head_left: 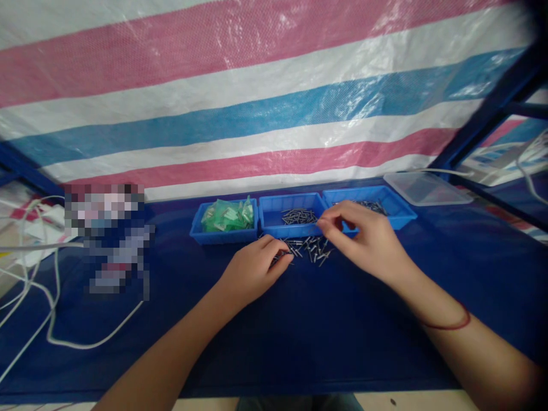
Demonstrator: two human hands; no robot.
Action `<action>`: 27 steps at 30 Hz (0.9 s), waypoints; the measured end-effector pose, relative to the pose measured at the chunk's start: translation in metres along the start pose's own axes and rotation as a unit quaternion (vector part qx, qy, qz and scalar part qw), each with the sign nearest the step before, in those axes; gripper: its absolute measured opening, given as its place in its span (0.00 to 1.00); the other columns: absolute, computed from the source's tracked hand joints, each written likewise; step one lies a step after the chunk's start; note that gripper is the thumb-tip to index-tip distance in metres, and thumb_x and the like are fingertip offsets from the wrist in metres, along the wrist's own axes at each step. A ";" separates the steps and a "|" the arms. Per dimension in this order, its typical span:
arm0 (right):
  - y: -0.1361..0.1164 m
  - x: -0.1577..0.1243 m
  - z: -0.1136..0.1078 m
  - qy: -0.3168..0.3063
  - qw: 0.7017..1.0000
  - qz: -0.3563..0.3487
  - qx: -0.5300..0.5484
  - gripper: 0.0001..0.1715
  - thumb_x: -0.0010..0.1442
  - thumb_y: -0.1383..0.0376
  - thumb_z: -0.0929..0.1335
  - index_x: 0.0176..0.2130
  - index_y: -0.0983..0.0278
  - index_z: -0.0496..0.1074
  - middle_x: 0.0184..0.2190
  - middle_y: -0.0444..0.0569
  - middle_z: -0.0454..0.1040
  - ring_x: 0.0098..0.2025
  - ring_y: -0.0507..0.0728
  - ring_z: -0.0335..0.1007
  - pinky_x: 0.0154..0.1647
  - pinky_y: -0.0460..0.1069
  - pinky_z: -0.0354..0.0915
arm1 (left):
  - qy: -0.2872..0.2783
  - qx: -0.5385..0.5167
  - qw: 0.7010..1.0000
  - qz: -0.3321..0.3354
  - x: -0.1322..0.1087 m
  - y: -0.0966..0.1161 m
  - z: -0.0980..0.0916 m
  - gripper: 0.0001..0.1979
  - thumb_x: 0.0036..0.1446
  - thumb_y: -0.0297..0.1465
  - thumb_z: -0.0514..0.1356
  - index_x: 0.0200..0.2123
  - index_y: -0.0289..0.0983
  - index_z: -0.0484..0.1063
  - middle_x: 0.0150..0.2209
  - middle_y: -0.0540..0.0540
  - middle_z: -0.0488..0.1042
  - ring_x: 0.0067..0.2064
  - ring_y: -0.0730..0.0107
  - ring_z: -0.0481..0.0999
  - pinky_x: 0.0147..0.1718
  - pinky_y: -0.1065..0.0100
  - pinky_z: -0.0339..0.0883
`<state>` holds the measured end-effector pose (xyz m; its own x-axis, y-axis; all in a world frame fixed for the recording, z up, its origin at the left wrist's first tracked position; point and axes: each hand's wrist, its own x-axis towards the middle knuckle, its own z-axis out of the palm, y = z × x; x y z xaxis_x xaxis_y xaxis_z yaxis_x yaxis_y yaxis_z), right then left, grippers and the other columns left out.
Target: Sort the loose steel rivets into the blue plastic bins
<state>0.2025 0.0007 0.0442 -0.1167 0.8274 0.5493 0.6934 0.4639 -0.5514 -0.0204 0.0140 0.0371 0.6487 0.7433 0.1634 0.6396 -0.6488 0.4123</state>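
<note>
A loose pile of thin metal pieces that look like rivets (315, 249) lies on the blue tabletop before the bins. My left hand (256, 267) rests at the pile's left side, fingers curled and thumb drawn in toward them over some pieces; what the fingertips hold is hidden. At the front right corner of the middle blue bin (280, 231), my right hand (363, 237) is raised, thumb and forefinger closed in a pinch. Anything between those tips is too small to name. More of the same pieces (299, 216) lie inside the middle bin.
The left blue bin (225, 236) holds green packets (229, 216). My right hand partly covers the right blue bin (396, 208), which contains dark metal pieces. A clear plastic lid (428, 189) lies behind it. White cables (53, 319) trail at left; a striped sheet (240, 125) hangs behind.
</note>
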 end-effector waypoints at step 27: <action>-0.012 -0.008 0.022 -0.095 0.990 -0.050 0.090 0.09 0.61 0.61 0.65 0.38 0.62 0.73 0.32 0.48 0.74 0.28 0.51 0.66 0.28 0.48 0.61 | -0.032 -0.111 0.992 -0.042 -0.002 0.000 -0.013 0.11 0.65 0.35 0.47 0.38 0.37 0.66 0.34 0.48 0.72 0.36 0.69 0.73 0.38 0.68 0.65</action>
<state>0.1795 -0.0047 0.0328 -0.3220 0.8107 0.4889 0.5349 0.5819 -0.6126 -0.0269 0.0150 0.0488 0.6266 0.7766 0.0657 0.5903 -0.5280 0.6106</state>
